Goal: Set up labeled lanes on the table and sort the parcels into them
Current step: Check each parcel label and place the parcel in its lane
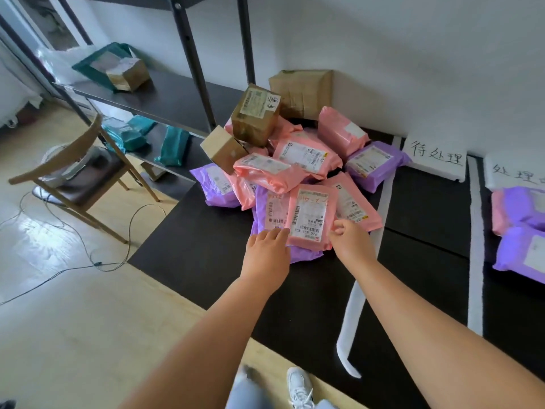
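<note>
A pile of pink and purple mailer bags and brown boxes [255, 119] lies on the black table [206, 261]. At its near edge sits a pink parcel [311, 215] with a white label. My left hand [267, 255] touches the parcel's left lower corner with its fingers extended. My right hand [349, 240] pinches the parcel's right lower edge. White tape strips [383, 196] mark lanes on the table. Two white handwritten signs [436, 154] [514, 172] stand at the back of the lanes. In the right lane lie purple and pink parcels [520, 228].
A dark metal shelf rack [165, 98] at the left holds teal bags and a small box. A wooden chair [76, 169] stands on the floor beside it. Cables [88, 255] run across the light wood floor. White wall behind the table.
</note>
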Tool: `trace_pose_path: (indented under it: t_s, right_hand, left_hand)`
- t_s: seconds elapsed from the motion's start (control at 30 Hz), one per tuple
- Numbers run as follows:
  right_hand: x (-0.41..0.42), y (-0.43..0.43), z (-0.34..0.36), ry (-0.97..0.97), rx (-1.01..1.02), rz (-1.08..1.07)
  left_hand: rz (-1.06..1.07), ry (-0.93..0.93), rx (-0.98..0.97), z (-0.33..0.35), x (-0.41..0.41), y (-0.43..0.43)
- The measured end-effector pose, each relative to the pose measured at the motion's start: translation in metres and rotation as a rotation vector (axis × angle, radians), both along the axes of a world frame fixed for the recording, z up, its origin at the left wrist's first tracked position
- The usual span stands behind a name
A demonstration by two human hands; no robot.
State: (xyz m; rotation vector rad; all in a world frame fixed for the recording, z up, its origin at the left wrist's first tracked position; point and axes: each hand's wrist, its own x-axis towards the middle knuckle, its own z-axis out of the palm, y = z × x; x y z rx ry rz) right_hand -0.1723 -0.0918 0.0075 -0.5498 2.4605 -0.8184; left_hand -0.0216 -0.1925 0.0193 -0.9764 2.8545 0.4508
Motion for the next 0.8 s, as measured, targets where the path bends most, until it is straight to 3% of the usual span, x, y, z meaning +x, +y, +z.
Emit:
trace_pose_path:
  t_s: [0.33, 0.57, 0.8]
  right_hand:
    - [0.005, -0.029, -0.018, -0.029, 0.079, -0.190]
    - [0.011, -0.042, -0.014, -0.035, 0.057, -0.374]
    - [0.014, -0.021, 0.019, 0.202, 0.082, -0.366]
  left_hand:
    - [-0.244, -0.159, 0.068, -0.023, -0.041, -0.054]
    - [-0.301, -0.063, 0.130, -0.016, -0.043, -0.071]
    - [-0.240, 0.104, 0.246, 0.001, -0.048, -0.075]
